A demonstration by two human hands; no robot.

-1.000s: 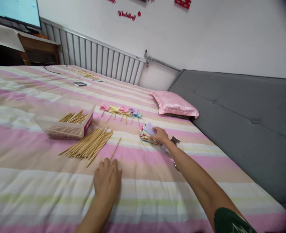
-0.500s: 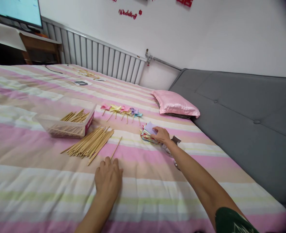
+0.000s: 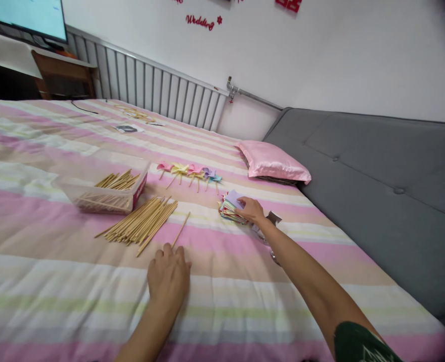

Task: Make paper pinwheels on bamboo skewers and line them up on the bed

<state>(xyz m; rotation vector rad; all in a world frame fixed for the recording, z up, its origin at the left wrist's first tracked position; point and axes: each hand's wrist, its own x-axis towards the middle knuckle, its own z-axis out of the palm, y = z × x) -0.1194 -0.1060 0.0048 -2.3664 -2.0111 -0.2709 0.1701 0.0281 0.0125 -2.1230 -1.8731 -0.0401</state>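
My right hand (image 3: 251, 209) reaches across the striped bed cover and pinches the top purple sheet of a stack of coloured paper squares (image 3: 230, 207). My left hand (image 3: 168, 278) lies flat on the cover, fingers slightly apart, its fingertips at the near end of a single wooden stick (image 3: 180, 230). A loose pile of wooden sticks (image 3: 141, 225) lies just left of that stick. Beyond it, a row of small paper pinwheels on sticks (image 3: 190, 172) rests on the cover.
A clear plastic box (image 3: 105, 190) holding more sticks stands to the left. A pink pillow (image 3: 273, 163) lies against the grey padded headboard (image 3: 376, 171). A radiator (image 3: 150, 93), a wooden table and a monitor are at the back. Small items lie far off on the bed.
Almost nothing moved. My right hand has shifted slightly on the top purple sheet of the stack; my left hand stays put on the cover.
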